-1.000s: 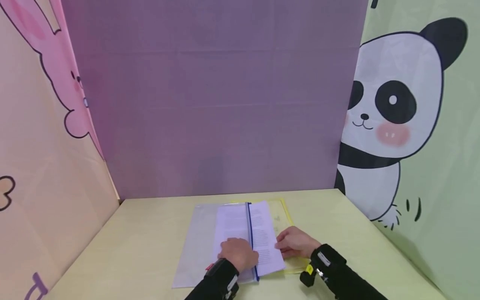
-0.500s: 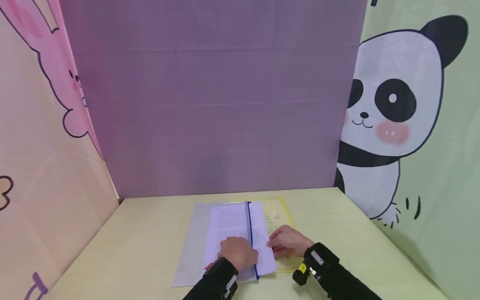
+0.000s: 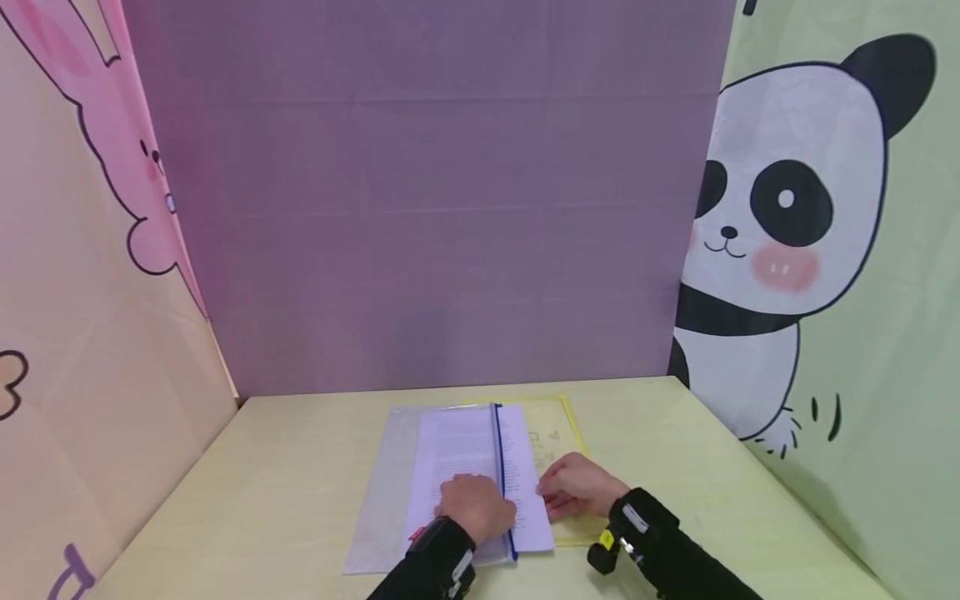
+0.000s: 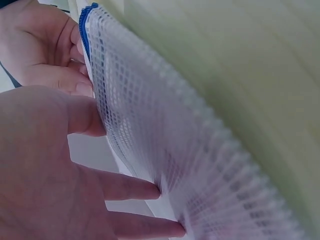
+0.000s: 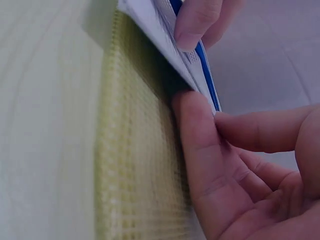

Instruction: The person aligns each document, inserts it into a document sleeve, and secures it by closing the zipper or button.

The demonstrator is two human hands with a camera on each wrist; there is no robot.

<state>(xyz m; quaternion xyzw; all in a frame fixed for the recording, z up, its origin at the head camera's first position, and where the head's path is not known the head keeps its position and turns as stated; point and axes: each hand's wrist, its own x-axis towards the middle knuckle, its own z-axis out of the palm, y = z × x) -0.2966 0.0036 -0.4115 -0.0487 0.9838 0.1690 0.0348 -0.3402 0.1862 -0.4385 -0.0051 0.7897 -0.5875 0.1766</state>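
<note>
A clear mesh zipper pouch (image 3: 381,500) with a blue zip (image 3: 501,450) along its right side lies on the table. White printed papers (image 3: 527,492) are mostly inside it, and a strip of them sticks out past the zip. My left hand (image 3: 476,507) grips the pouch near the zip; in the left wrist view its fingers (image 4: 131,186) meet the mesh. Between thumb and index finger, my right hand (image 3: 582,487) pinches the papers' right edge, which shows close up in the right wrist view as a white edge (image 5: 155,37).
A yellow-edged mesh pouch (image 3: 572,425) lies partly under the papers and the clear pouch, beneath my right hand. The pale wooden table (image 3: 285,492) meets a purple backdrop (image 3: 450,250) behind. A side curtain with a panda print (image 3: 795,275) hangs at the right.
My right hand has moved left with the papers, so they lie deeper in the clear pouch. This happened mostly in the first half second. My left hand has stayed in place.
</note>
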